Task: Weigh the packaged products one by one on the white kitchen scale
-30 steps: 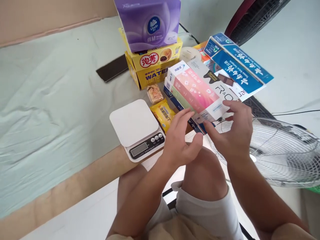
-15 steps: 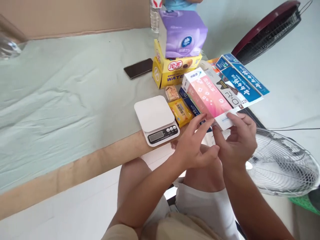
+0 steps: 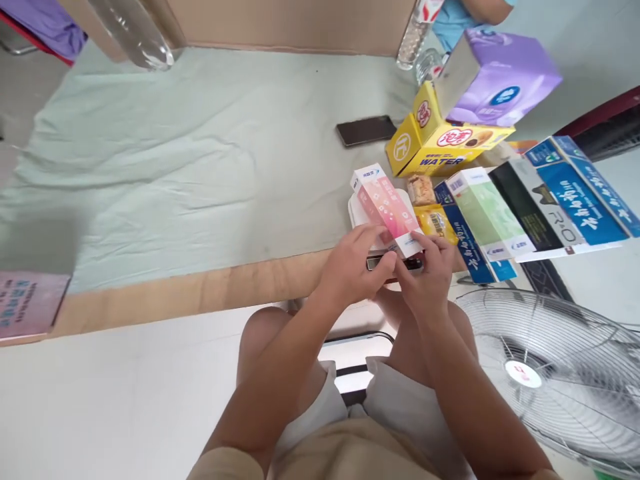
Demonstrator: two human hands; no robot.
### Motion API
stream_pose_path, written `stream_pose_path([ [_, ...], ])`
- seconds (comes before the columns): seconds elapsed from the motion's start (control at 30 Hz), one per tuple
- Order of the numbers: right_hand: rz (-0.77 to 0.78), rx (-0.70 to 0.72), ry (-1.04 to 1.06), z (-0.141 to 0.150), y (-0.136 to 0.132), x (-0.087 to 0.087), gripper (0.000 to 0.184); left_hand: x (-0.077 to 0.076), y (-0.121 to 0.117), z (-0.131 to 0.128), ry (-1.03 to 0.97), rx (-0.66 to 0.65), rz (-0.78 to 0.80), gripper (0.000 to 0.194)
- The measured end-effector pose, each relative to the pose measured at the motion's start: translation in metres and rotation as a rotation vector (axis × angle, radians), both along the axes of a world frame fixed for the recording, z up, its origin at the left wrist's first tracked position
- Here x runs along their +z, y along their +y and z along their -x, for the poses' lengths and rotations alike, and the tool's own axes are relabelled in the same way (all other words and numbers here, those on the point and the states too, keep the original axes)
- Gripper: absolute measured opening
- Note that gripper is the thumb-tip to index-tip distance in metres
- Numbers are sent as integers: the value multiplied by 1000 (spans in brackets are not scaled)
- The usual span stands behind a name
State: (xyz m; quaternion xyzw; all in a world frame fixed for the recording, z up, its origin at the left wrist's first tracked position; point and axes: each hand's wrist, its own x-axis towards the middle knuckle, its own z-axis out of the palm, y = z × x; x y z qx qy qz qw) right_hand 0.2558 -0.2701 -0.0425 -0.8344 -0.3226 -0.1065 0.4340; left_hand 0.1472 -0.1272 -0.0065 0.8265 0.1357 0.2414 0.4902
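A long pink-and-white box (image 3: 387, 207) with a floral print lies over the white kitchen scale (image 3: 355, 215), covering most of its plate; whether it rests there or hovers cannot be told. My right hand (image 3: 429, 270) grips the near white end of the box between thumb and fingers. At the near left side, my left hand (image 3: 356, 263) closes its fingers and thumb on the same box. Part of the scale's dark display shows beneath the hands. Just right of the scale sit a yellow packet (image 3: 436, 223) and a small wrapped snack (image 3: 421, 190).
Blue toothpaste boxes (image 3: 583, 193), a green box (image 3: 490, 213) and a black-and-grey box (image 3: 537, 203) lie at right. A purple tissue box (image 3: 500, 80) tops yellow cartons (image 3: 450, 143). A phone (image 3: 366, 131), a fan (image 3: 545, 373) and a booklet (image 3: 33, 303) are around.
The pink box has moved left, off the row of boxes and over the scale, with both hands following. A green box now shows in that row. The view has swung left.
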Motion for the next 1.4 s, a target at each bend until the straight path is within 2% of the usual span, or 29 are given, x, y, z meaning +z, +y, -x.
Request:
stream_pose_path([
  [0.1,-13,71,-107,-8,-11,1,65,2,10,-2,-37,119,32,37],
  [0.2,-97,66,-189,-15,-16,0,60,1,18,-5,-53,183,67,31],
  [0.3,-110,67,-203,-18,-14,-2,56,-1,21,-8,-34,197,92,30],
  [0.6,-84,60,-168,-18,-16,-8,54,-5,14,-16,-24,189,118,32],
  [0.87,-92,39,-132,-22,-15,-10,55,-9,14,-18,-6,200,110,25],
  [1.03,-25,119,-156,-20,-5,-5,67,-3,12,-21,33,172,122,23],
  [1.13,74,142,-115,-15,6,3,53,6,6,-21,76,108,110,21],
  [1.23,70,118,-60,-5,14,12,41,14,-5,-17,146,67,80,30],
  [1.3,14,113,-50,9,20,17,41,16,-11,-11,171,121,97,42],
  [1.4,-66,173,-41,40,40,22,45,16,-10,5,78,376,171,52],
])
